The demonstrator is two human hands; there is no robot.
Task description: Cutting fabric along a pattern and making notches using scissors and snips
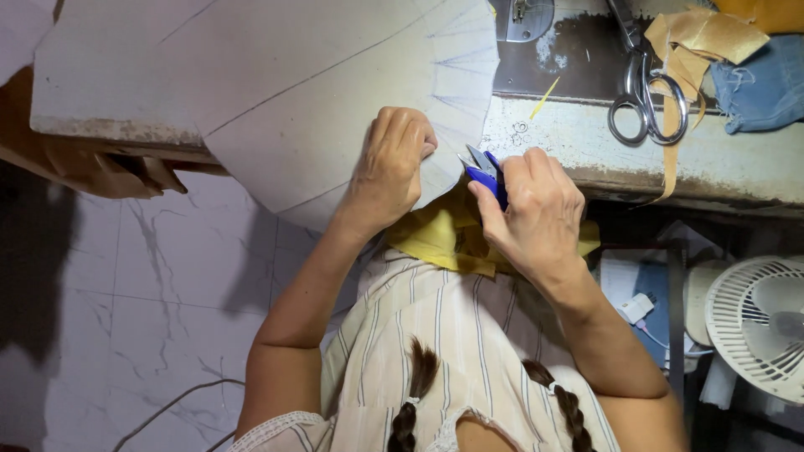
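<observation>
My left hand (392, 163) presses down on the edge of a large pale grey paper pattern piece (293, 92) that hangs over the table's front edge. My right hand (536, 213) grips small blue-handled thread snips (484, 172), their metal blades at the pattern's curved edge beside my left fingers. Pencil lines fan out on the pattern near that edge. Yellow fabric (435, 238) lies bunched under both hands, against my striped shirt.
A worn sewing table (586, 142) holds large metal scissors (643, 92), tan paper strips (703, 38) and blue denim (766, 84) at the right. A white fan (758, 322) stands on the lower right. White marble floor tiles (151, 285) lie to the left.
</observation>
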